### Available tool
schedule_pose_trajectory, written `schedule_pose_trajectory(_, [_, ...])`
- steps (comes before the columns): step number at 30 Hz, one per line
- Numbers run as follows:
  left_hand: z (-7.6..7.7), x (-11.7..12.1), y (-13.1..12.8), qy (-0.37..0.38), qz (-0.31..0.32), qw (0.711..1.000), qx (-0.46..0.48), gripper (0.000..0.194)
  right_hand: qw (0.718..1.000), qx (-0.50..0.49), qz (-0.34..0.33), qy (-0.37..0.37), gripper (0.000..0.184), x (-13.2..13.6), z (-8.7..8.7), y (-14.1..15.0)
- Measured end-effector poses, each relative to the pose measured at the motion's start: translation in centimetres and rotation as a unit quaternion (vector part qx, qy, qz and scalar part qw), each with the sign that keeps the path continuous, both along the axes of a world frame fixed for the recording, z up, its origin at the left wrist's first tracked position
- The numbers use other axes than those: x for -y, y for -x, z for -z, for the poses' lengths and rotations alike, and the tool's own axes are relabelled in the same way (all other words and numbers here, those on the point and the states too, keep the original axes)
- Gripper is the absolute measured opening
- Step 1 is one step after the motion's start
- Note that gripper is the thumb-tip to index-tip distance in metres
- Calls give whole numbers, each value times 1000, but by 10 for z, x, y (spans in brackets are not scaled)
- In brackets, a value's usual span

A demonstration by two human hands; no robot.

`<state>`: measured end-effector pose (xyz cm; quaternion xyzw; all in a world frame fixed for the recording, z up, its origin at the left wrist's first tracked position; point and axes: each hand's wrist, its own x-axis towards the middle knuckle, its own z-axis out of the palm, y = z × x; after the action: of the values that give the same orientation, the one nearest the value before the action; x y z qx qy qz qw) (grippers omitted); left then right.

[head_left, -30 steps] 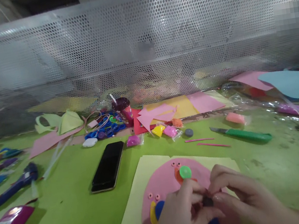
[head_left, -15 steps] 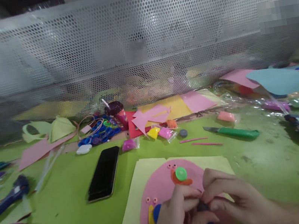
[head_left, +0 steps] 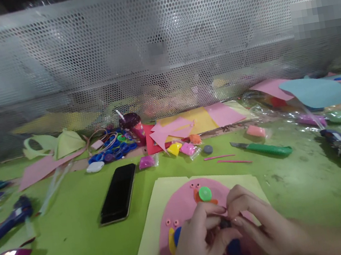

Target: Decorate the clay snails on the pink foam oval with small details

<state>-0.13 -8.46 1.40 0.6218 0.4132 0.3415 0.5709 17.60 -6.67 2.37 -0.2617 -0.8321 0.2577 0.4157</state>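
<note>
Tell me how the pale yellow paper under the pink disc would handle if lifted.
The pale yellow paper looks thin, so it would probably bend if lifted by one corner. The pink disc carries raised pieces, such as the green round; loose ones might slide if tilted, though whether they are stuck doesn't show.

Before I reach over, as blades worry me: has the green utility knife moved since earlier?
No. The green utility knife keeps its place against the two thin pink sticks; the whole view has shifted.

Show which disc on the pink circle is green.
The green disc, farthest away, overlapping the orange piece; the leftmost disc is blue, the nearest disc dark blue.
</note>
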Motion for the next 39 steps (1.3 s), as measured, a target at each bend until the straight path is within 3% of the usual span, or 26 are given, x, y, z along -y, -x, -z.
schedule_pose_trajectory(7, [-3,3,3,-2,-33,999,6,23,995,-28,71,-61,19,-8,3,-3])
schedule_pose_trajectory(10, [-13,-1,9,-41,-84,995,-18,21,991,-26,105,-75,20,-13,2,-5])
schedule_pose_trajectory(13, [-24,-16,22,-99,-100,988,-66,19,989,2,97,-112,21,-17,0,-6])
schedule_pose_trajectory(17, [-26,-48,44,-164,-80,955,-234,29,985,26,64,-155,23,-23,2,-7])
schedule_pose_trajectory(20, [-15,-70,57,-176,-19,923,-341,42,985,67,28,-156,18,-30,10,-10])
schedule_pose_trajectory(23, [-3,-81,63,-185,23,896,-402,43,981,126,13,-145,12,-39,21,-16])
schedule_pose_trajectory(29, [-3,-77,69,-176,48,866,-466,43,955,210,97,-186,8,-53,28,-26])
schedule_pose_trajectory(32, [-12,-66,73,-178,61,824,-535,38,937,254,119,-207,12,-51,30,-23])
schedule_pose_trajectory(35, [-22,-59,70,-202,69,785,-582,35,939,253,126,-194,14,-45,32,-16])
schedule_pose_trajectory(37, [-27,-60,62,-220,61,778,-585,35,945,237,143,-172,15,-42,35,-12])
schedule_pose_trajectory(39, [-29,-68,51,-247,47,789,-560,42,948,234,152,-151,18,-41,37,-9])
